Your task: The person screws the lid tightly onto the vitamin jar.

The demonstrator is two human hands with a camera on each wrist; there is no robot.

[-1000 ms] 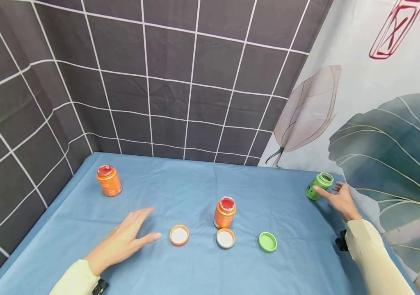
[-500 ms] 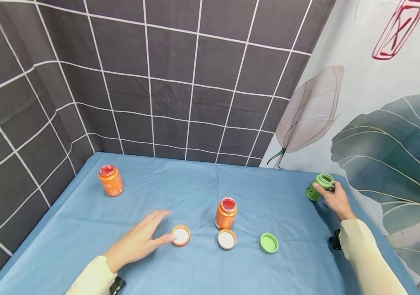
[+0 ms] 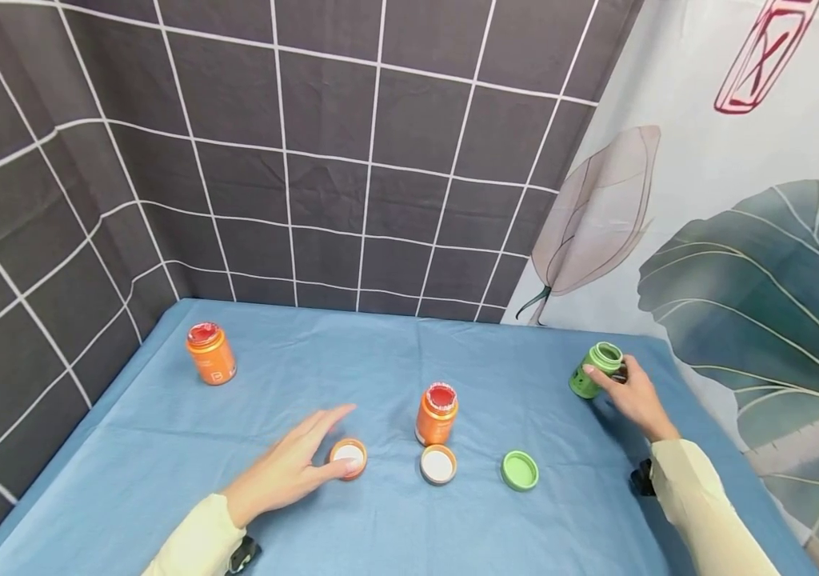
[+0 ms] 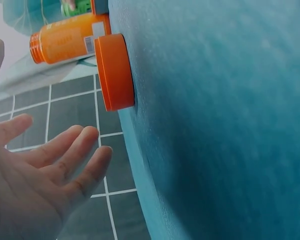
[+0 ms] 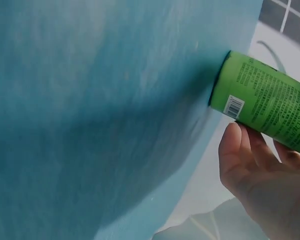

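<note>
With thumb and fingers around its side, my right hand (image 3: pixel 633 398) holds an uncapped green jar (image 3: pixel 596 370) at the table's right. The right wrist view shows the printed label and barcode of that green jar (image 5: pixel 262 100). My left hand (image 3: pixel 293 466) is open beside a white-lined orange lid (image 3: pixel 349 458), its thumb overlapping the lid in the head view. In the left wrist view the fingers (image 4: pixel 85 150) are spread and stand apart from the orange lid (image 4: pixel 115 72). A second orange lid (image 3: pixel 438 465) lies right of it, just in front of an uncapped orange jar (image 3: pixel 437 414).
A green lid (image 3: pixel 520 470) lies at the front, right of the orange lids. Another uncapped orange jar (image 3: pixel 211 354) stands at the back left. Blue cloth (image 3: pixel 309 352) covers the table, with dark gridded fabric (image 3: pixel 323 184) behind and left, and a leaf-printed sheet (image 3: pixel 669 296) at right.
My left hand has moved right to the nearest orange lid. My right hand has closed around the green jar, which has shifted slightly left.
</note>
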